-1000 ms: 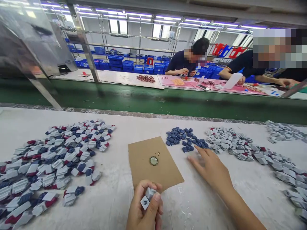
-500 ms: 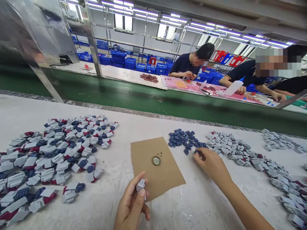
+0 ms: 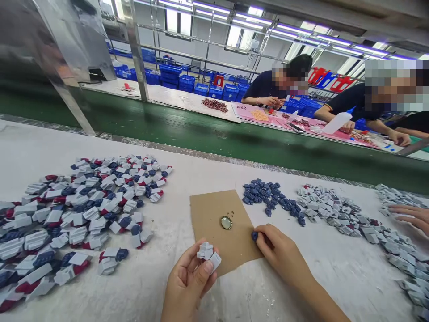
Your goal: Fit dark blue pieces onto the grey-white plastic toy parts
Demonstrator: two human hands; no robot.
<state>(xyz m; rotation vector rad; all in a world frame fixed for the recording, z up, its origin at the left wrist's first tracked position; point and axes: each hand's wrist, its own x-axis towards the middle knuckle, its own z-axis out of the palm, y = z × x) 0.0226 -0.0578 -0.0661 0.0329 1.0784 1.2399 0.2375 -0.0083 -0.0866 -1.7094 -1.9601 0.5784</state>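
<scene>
L hand (image 3: 191,281) sits at the near edge of the worktable (image 3: 301,277), fingers and thumb clamped on a small grey plastic part (image 3: 208,256), held up just off the near edge of the brown card (image 3: 223,228). R hand (image 3: 279,252) rests on the table by the card's right edge, fingertips pinched together on a small dark-blue piece (image 3: 254,235), which lies right at that edge of the card; can't tell if it's lifted or touching.

On the card, approx. mid: a round metal cap (image 3: 226,222), open side up, w/ a few tiny specks beside it toward the far side.

Beyond the card, toward the far edge of the table: a loose heap of dark-blue pieces (image 3: 268,197). Next to it, to the right, a long spread of grey parts (image 3: 338,214) running off toward the right edge and near-right corner. Left half of the table: a big pile of assembled grey/blue/red parts (image 3: 83,214), reaching the left edge.

Another person's hand (image 3: 410,217) comes in at the right edge, fingers spread over the grey parts there.

Past the table's far edge: a green conveyor belt (image 3: 201,134), then a second bench w/ two people seated, hands on small parts; a white squeeze bottle (image 3: 338,121) in one person's hand. Blue crates (image 3: 187,82) stacked behind.
</scene>
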